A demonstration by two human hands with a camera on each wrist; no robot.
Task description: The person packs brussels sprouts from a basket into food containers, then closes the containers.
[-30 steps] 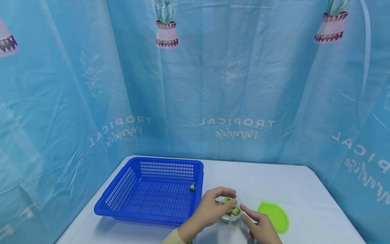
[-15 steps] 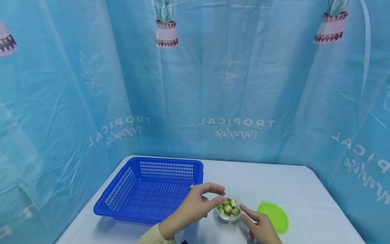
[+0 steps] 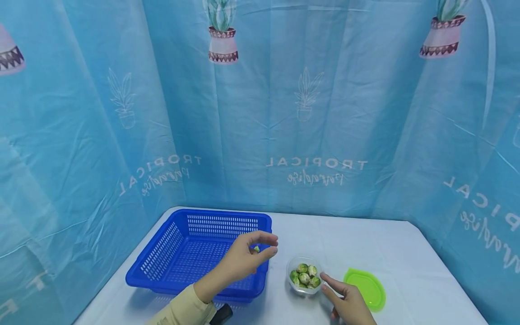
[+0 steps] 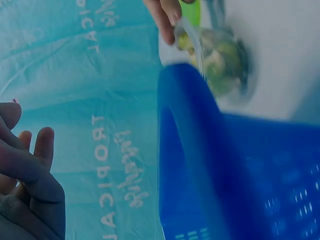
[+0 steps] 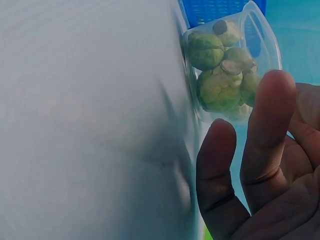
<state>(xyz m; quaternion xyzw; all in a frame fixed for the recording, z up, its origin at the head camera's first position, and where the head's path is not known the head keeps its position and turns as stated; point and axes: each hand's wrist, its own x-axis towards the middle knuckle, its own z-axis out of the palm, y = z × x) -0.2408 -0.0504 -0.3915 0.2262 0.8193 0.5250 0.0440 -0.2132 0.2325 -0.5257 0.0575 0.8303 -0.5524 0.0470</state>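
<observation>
My left hand [image 3: 237,259] hovers over the right side of the blue plastic basket [image 3: 195,292], thumb and fingers apart with nothing held. Through the gap between them shows a Brussels sprout [image 3: 256,248] in the basket. To the right stands a small clear plastic container [image 3: 304,292], holding several Brussels sprouts [image 3: 304,278]. At the container's right side my right hand [image 3: 347,303] reaches in with extended fingers, its fingertips right at the rim. The right wrist view shows these fingers [image 5: 267,135] close to the container's wall.
A bright green lid [image 3: 371,291] lies on the white tablecloth [image 3: 345,239], just right of the right hand. Blue curtains [image 3: 321,135] printed with plants and lettering surround the table at the back and sides. The basket's raised rim stands between the left hand and the container.
My left hand has moved left, from above the container to over the basket's right side, uncovering the sprouts in the container. My right hand has stayed at the container's rim.
</observation>
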